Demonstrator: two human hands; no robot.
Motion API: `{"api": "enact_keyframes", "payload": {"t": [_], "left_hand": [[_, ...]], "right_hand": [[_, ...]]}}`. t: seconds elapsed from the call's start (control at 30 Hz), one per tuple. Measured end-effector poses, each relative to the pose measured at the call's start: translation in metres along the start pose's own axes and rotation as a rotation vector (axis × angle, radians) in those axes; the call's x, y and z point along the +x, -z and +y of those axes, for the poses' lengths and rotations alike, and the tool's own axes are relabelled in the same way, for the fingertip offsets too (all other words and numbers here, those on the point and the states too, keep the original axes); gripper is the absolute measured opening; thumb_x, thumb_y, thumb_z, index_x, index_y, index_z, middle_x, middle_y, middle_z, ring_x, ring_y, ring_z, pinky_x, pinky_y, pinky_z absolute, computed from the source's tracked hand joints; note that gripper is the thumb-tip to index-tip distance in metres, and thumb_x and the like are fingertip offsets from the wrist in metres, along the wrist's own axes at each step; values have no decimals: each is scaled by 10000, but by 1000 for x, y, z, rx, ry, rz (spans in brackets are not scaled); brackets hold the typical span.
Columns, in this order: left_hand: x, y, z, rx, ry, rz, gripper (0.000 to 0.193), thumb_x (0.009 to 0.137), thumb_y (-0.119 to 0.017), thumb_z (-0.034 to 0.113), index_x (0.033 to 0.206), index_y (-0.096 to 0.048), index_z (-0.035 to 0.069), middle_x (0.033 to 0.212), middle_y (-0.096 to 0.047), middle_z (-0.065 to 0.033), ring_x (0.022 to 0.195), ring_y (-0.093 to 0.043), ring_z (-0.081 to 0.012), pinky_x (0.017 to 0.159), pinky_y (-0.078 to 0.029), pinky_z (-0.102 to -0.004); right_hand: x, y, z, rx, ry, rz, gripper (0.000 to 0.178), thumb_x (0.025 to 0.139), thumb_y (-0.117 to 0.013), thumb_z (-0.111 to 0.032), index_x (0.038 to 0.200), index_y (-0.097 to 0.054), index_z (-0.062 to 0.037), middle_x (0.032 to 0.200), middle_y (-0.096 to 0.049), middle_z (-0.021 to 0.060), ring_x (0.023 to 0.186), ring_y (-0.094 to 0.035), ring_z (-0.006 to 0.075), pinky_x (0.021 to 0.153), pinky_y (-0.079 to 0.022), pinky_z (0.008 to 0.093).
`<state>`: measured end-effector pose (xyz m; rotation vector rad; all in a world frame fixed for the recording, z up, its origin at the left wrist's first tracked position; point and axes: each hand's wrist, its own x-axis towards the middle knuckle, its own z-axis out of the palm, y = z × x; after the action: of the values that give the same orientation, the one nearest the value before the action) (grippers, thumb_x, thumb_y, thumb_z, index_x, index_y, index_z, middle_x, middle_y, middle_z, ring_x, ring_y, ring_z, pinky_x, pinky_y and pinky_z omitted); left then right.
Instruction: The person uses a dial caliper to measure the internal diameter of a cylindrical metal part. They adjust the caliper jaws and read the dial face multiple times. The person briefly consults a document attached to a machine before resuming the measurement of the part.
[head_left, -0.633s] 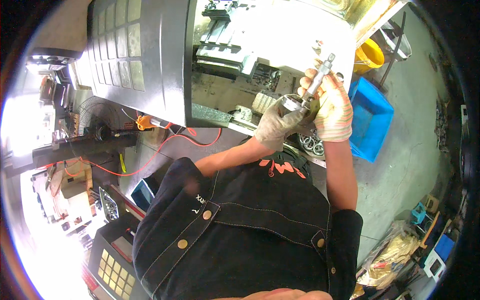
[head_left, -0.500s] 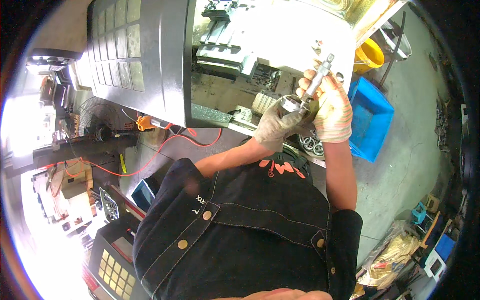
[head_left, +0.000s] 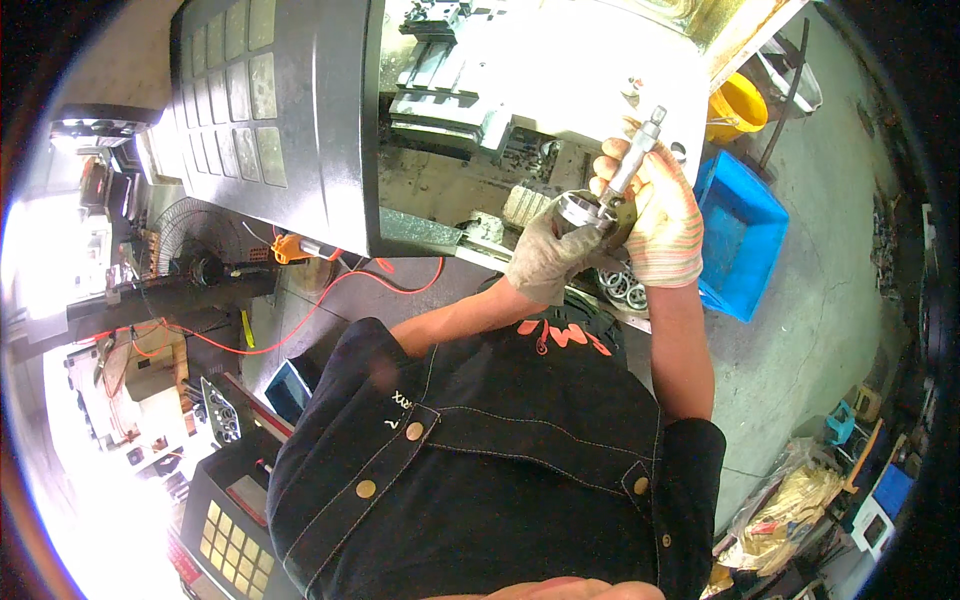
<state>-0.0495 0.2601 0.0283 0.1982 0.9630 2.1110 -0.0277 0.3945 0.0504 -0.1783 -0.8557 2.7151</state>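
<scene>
My left hand (head_left: 543, 258), in a grey work glove, is closed on a shiny metal ring (head_left: 577, 210). My right hand (head_left: 668, 225), in a pale striped glove with bare fingertips, grips a micrometer (head_left: 634, 158), its silver barrel slanting up and to the right. The micrometer's measuring end meets the ring's edge, or lies very close to it; which, I cannot tell. Fingers partly hide its frame. Several more metal rings (head_left: 625, 290) lie just below my hands, partly covered by them.
Ahead is an open machine with a brightly lit interior and a dark panelled door (head_left: 330, 120) on the left. A blue bin (head_left: 742, 240) and a yellow bucket (head_left: 738, 105) stand at right. An orange air hose (head_left: 310, 308) trails at left near a fan (head_left: 205, 265).
Almost nothing differs. Both hands keep their hold on the ring and the micrometer, with only a very slight shift of the view.
</scene>
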Motion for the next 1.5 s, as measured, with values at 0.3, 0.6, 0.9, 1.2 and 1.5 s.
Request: {"api": "enact_keyframes", "payload": {"t": [0.3, 0.6, 0.9, 1.2, 1.5], "left_hand": [[-1, 1, -1, 17, -16, -8, 326, 830, -632, 143, 1077, -487, -13, 956, -592, -109, 823, -625, -197, 647, -561, -323], [1, 7, -2, -4, 25, -50, 359, 824, -627, 147, 1100, -468, -20, 992, -576, -128, 849, -622, -222, 674, -564, -348], [0, 5, -1, -64, 46, -29, 420, 800, -658, 162, 1122, -459, -19, 1015, -566, -129, 883, -606, -233, 695, -563, -380], [1, 10, -6, -64, 26, -60, 453, 790, -672, 166, 1135, -447, -23, 1040, -562, -128, 911, -604, -242, 706, -562, -381], [-1, 9, -4, -73, 68, -100, 477, 793, -673, 208, 1170, -450, 19, 1050, -566, -106, 924, -580, -228, 744, -537, -421]], "right_hand": [[-1, -4, -2, -33, 12, -24, 367, 878, -506, -196, 1186, -493, 2, 955, -600, 143, 837, -565, 250, 714, -474, 366], [-1, -2, -1, 21, -7, 1, 355, 880, -516, -194, 1171, -501, 8, 955, -609, 166, 841, -584, 274, 730, -484, 386], [-2, -4, -1, -25, 16, -8, 377, 878, -523, -205, 1183, -490, 15, 952, -608, 155, 839, -586, 257, 732, -486, 375], [-3, -3, 0, -33, 18, 4, 383, 874, -520, -197, 1190, -483, 16, 964, -604, 158, 850, -583, 260, 733, -486, 386], [-3, 0, -3, -17, 6, -26, 368, 872, -520, -205, 1176, -494, 0, 987, -603, 158, 879, -587, 264, 749, -491, 394]]}}
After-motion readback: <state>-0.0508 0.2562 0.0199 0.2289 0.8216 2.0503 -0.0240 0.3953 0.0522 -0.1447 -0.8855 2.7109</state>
